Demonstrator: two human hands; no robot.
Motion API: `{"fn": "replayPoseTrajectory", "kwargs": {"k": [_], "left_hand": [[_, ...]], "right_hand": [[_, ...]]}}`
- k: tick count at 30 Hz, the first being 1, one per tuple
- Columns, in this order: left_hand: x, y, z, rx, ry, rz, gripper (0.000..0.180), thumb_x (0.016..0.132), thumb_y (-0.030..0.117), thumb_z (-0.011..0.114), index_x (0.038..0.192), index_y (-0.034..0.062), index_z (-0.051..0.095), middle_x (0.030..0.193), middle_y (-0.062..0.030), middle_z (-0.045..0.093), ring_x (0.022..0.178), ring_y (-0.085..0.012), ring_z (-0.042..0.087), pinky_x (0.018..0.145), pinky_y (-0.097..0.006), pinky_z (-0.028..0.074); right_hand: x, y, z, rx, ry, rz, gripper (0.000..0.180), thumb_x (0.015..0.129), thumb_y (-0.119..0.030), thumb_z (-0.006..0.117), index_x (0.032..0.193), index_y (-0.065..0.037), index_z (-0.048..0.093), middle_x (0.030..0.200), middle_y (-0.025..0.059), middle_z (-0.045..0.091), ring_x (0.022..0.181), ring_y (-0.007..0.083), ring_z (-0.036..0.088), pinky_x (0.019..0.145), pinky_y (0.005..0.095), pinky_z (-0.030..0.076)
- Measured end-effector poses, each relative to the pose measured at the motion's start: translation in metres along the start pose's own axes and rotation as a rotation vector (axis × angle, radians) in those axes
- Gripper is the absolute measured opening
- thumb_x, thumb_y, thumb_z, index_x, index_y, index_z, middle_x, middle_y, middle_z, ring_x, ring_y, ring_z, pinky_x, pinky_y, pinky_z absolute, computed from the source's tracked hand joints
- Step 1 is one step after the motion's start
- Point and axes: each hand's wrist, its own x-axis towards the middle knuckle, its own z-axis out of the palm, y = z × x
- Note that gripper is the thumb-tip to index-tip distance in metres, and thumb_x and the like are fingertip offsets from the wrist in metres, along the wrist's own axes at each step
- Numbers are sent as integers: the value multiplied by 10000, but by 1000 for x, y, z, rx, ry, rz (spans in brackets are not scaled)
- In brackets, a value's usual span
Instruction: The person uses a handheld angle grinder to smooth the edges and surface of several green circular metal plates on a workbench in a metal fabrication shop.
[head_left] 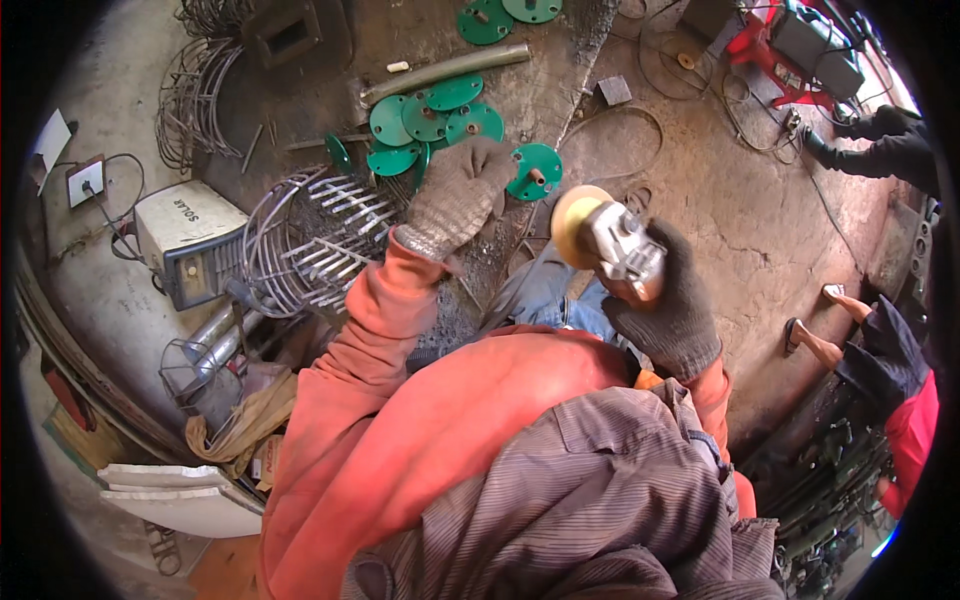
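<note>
My left hand (462,195), in a grey-brown knitted glove, has its fingers closed at the left edge of a round green metal plate (540,160). A short brown pipe stub stands out of the plate's middle, and small holes run near its rim. In my right hand (680,310), also gloved, is an angle grinder (625,245) with a silver head. Its round yellowish disc (574,226) faces the green plate, with a small gap between them. Several more green plates (422,117) lie in a loose pile just beyond my left hand.
A metal tube (450,73) lies behind the pile. Left of my arm are bent metal rod frames (290,240) and a white box-shaped device (190,240). Cables (640,115) curl across the floor. Two other people (880,150) (890,370) are at the right.
</note>
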Motion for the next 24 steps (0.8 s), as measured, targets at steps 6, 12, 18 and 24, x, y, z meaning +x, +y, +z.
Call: {"fn": "replayPoseTrajectory", "kwargs": {"k": [6,12,18,24], "left_hand": [[-2,-15,-6,-164,-35,425,191,967,130,722,1108,2,707,979,-41,719,876,-102,651,783,-263,528],[-4,-15,1,26,-11,369,258,932,107,746,1167,9,706,1081,-57,730,958,-128,652,854,-293,537],[-4,-16,7,60,50,323,275,906,113,763,1160,14,727,1006,-66,742,916,-137,663,831,-296,544],[-8,-16,8,181,111,337,219,921,141,756,1104,20,753,948,-84,750,845,-126,660,777,-299,548]], "right_hand": [[-25,35,-20,249,181,59,931,676,32,863,1482,-52,404,1331,138,590,1266,248,592,1056,384,499],[-25,28,-16,245,165,25,937,669,17,878,1479,-49,412,1326,131,601,1254,250,603,1045,380,504],[-14,16,-3,26,16,-86,931,694,-112,915,1482,-99,420,1314,203,642,1224,352,653,1011,419,528],[-7,12,12,-84,-45,-203,910,726,-212,921,1477,-68,427,1303,202,640,1196,406,656,979,453,537]]}}
